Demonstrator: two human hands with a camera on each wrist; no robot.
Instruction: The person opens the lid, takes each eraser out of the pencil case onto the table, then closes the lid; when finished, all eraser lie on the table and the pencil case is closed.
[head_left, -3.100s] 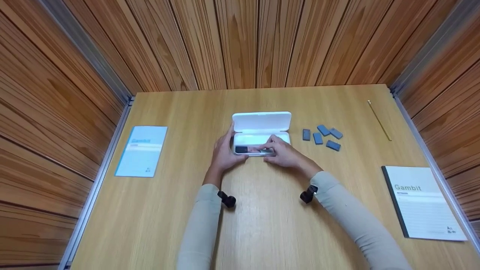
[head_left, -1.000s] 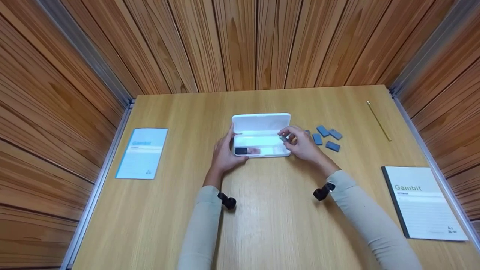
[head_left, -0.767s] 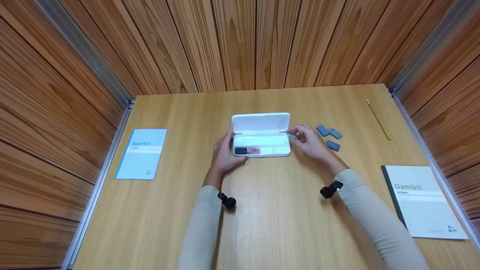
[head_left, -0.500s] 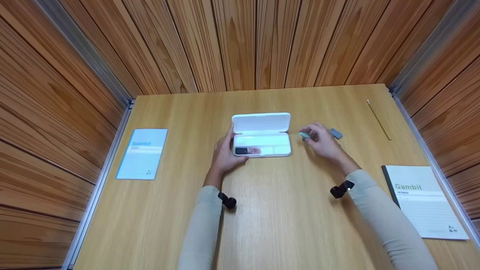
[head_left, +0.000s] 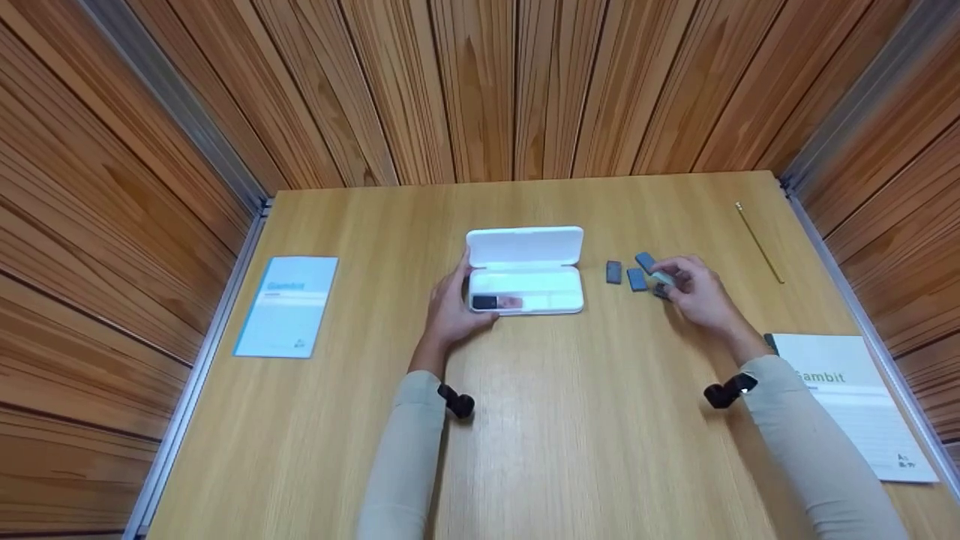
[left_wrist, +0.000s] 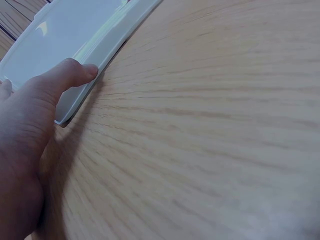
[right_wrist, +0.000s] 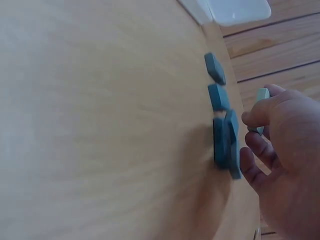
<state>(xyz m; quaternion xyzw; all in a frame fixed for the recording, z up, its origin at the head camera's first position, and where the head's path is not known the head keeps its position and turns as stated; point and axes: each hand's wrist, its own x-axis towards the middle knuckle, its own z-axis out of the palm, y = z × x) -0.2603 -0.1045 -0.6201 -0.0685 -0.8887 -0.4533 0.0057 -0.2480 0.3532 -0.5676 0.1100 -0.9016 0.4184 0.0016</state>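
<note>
An open white pencil case (head_left: 525, 281) sits mid-table, its lid tilted up at the back. My left hand (head_left: 450, 311) grips its left end, the thumb along the front edge in the left wrist view. A small item with a black end and a pinkish part (head_left: 499, 302) lies in the case's front compartment. To the right, my right hand (head_left: 705, 296) pinches a pale green block like an eraser (right_wrist: 262, 95) between thumb and fingers. It is above several blue-grey erasers (head_left: 613, 272) on the table, some partly hidden by that hand in the head view.
A pale blue notebook (head_left: 289, 307) lies at the left. A white notebook with a dark spine (head_left: 862, 405) is at the right, partly under the right forearm in the head view. A gold pencil (head_left: 761, 244) lies at the back right. Wooden walls enclose the table.
My right hand has come out of the pencil case and moved right with the pale green eraser, over the blue-grey erasers. My left hand has stayed on the case.
</note>
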